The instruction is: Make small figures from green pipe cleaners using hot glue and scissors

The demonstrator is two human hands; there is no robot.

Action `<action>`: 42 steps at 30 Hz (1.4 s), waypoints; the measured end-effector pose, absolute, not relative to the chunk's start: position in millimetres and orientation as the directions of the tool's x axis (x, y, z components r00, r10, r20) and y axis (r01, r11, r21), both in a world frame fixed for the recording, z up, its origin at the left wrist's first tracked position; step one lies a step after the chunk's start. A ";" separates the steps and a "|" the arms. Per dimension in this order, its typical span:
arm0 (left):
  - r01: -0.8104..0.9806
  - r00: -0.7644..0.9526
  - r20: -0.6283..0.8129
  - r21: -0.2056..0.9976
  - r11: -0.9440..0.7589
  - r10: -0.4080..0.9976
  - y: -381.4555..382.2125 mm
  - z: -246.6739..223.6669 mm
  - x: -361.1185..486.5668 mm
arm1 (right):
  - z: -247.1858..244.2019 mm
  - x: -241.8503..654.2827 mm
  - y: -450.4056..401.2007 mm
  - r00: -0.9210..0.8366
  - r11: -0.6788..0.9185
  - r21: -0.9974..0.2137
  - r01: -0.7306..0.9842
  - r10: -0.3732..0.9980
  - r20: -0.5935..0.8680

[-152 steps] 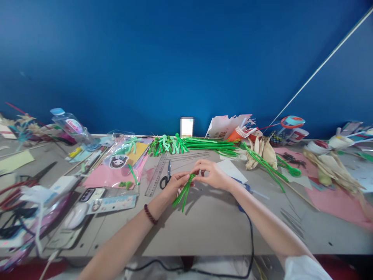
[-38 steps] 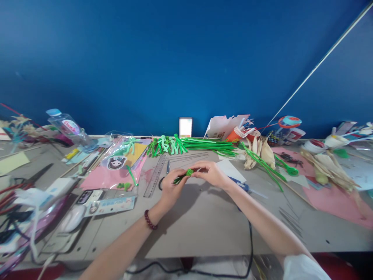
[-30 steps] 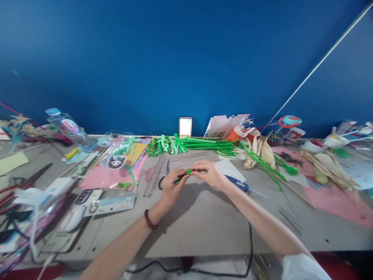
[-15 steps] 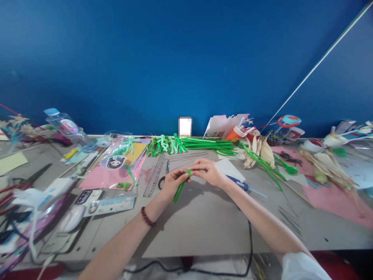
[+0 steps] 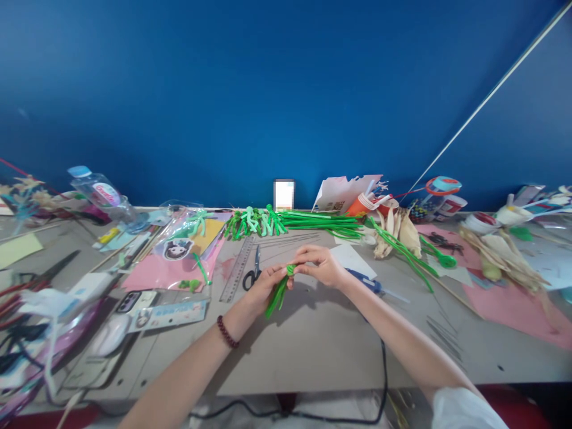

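Observation:
Between my hands is a small bundle of green pipe cleaners [image 5: 277, 298], its coiled top at the fingertips and its loose ends hanging toward me. My left hand [image 5: 267, 283] pinches the bundle just under the coil. The thumb and fingers of my right hand [image 5: 319, 265] close on the coiled top from the right. Black-handled scissors [image 5: 251, 277] lie beside my left hand, partly hidden by it. Beyond my hands, a row of finished-looking green pipe cleaner pieces [image 5: 254, 221] adjoins a pile of straight green pipe cleaners [image 5: 322, 220].
A clear ruler [image 5: 238, 271] lies left of the scissors. Right of my hands are white paper [image 5: 353, 260] and a blue glue gun [image 5: 365, 281] with a black cord. Further out are a plastic bottle [image 5: 100, 193], pink sheets [image 5: 170, 271], dried husks [image 5: 397, 235] and a paper cup [image 5: 361, 204].
The bundle has turned a little, and its hanging ends are more spread. My left hand has shifted slightly, so more of the scissors shows. My right hand stays at the coiled top.

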State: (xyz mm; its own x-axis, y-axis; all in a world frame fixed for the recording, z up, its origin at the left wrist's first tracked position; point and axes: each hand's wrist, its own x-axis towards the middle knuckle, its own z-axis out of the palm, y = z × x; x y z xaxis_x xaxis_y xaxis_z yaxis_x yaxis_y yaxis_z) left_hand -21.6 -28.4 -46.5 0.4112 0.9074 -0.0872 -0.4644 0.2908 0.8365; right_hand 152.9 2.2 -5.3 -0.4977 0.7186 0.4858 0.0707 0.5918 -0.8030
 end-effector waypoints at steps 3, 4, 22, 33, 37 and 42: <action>-0.444 0.386 -0.094 0.853 0.274 0.918 -28.7 -45.7 -21.7 | -2.5 152.6 0.1 -0.477 0.597 -0.793 0.122 0.736 0.481; -0.431 0.361 -0.100 0.863 0.262 0.927 -28.6 -45.4 -22.0 | -2.1 152.5 -0.1 -0.467 0.597 -0.789 0.143 0.744 0.478; -0.278 0.185 -0.077 0.952 0.127 0.980 -29.5 -18.2 -13.6 | -4.8 151.7 3.5 -0.338 0.383 -0.916 0.116 0.883 0.326; -0.219 0.101 0.251 0.950 -0.224 0.963 -2.5 -2.1 2.6 | 10.1 161.8 5.9 -0.183 0.272 -0.962 -0.011 0.945 0.270; -0.091 0.090 0.375 0.926 -0.367 0.923 -4.5 -2.1 0.6 | 10.2 162.6 6.1 -0.199 0.294 -0.956 -0.029 0.935 0.293; 0.140 0.116 0.583 0.792 -0.594 0.804 -12.6 -0.9 -8.3 | 14.2 159.0 2.2 -0.223 0.291 -0.955 -0.048 0.929 0.295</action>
State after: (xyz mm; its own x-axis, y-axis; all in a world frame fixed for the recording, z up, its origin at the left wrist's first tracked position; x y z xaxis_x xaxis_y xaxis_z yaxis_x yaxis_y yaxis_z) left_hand -8.3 -12.6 -0.9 0.1158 0.8045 0.5826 0.1396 -0.5939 0.7923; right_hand 159.0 2.2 14.2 -0.2231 0.9292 0.2947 -0.0481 0.2914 -0.9554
